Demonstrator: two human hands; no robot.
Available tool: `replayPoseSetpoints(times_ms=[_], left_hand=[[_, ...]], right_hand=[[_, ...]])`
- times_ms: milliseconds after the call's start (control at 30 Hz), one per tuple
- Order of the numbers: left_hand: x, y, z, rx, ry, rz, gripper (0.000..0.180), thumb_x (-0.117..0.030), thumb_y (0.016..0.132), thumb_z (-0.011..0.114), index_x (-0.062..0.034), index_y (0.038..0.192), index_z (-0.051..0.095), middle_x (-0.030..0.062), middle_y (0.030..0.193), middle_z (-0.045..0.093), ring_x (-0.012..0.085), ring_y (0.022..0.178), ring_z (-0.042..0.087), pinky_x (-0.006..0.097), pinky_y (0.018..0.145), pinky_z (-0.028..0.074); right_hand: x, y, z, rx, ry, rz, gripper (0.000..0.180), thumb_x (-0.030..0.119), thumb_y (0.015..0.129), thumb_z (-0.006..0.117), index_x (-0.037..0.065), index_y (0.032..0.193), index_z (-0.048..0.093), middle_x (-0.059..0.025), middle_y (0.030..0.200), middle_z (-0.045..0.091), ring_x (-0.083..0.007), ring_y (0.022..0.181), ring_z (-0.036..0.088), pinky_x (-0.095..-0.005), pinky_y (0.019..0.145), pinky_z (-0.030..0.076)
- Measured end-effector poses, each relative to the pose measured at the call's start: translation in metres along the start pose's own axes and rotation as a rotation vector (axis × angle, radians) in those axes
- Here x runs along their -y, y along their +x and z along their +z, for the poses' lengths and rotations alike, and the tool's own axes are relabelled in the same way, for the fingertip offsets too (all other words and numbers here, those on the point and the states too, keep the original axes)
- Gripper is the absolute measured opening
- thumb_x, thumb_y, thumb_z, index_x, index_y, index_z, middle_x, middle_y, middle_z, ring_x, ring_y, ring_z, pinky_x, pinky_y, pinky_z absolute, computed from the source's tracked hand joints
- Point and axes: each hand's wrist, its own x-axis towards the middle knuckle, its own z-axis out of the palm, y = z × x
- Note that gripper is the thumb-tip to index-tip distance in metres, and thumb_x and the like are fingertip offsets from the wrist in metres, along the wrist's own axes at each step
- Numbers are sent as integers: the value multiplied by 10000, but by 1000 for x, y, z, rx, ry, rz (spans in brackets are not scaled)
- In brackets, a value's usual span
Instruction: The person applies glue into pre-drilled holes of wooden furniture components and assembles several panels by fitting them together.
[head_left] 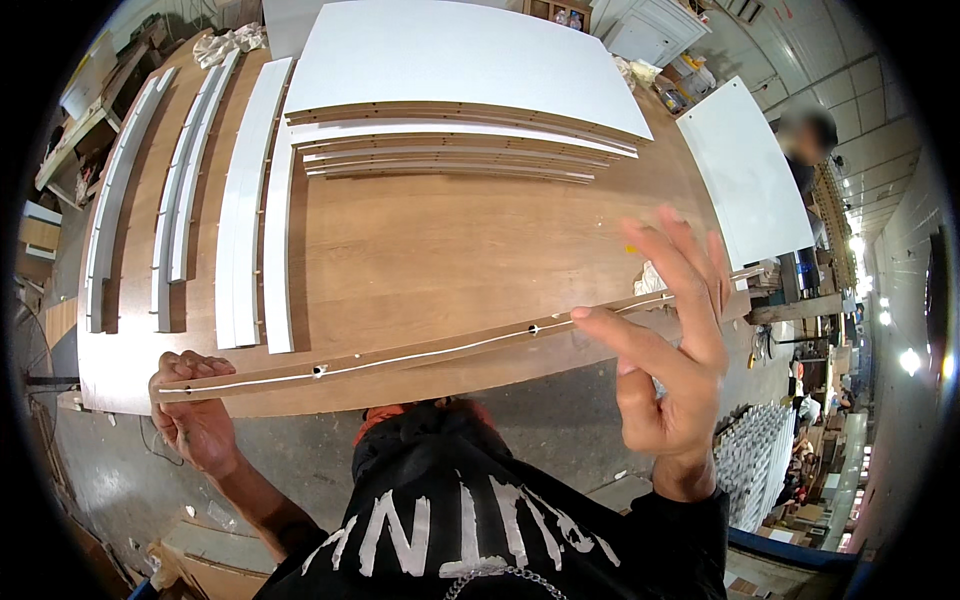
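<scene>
Long narrow wooden strip [420, 352], white-edged with drilled holes, lies along desk [420, 250] near edge, 9 to 3 o'clock. Left hand [190, 405] clenched around its 9 o'clock end. Right hand [670, 340] spread, fingertip touching strip.

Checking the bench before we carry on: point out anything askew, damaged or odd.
Nothing looks damaged or spilled. The long thin wooden strip with a white edge lies along the brown wooden table's near edge, left hand gripping one end, right hand open above it. Stacked white panels sit squarely.
</scene>
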Motion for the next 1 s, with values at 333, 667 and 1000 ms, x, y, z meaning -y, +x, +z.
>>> replayPoseSetpoints(times_ms=[333,667,1000], left_hand=[[-1,0,1,22,-8,37,354,-318,906,560,-4,1070,555,91,1004,488,217,895,527,393,739,508],[-2,-2,-3,-34,46,21,366,-342,922,524,3,1044,541,88,999,477,216,890,524,392,730,510],[-3,2,0,-44,62,5,358,-346,927,512,-1,1014,546,90,953,491,210,853,538,388,708,520]], right_hand=[[-5,-1,5,-15,85,-27,379,31,540,518,124,851,712,-152,1278,522,-354,1273,391,-514,1084,101],[-8,-1,19,-86,220,-138,471,-55,642,404,38,1078,557,-60,990,678,-243,1148,556,-549,1093,79],[1,-5,14,-25,-16,-196,205,167,934,365,66,1069,482,-55,904,699,-263,1073,592,-607,1068,99]])
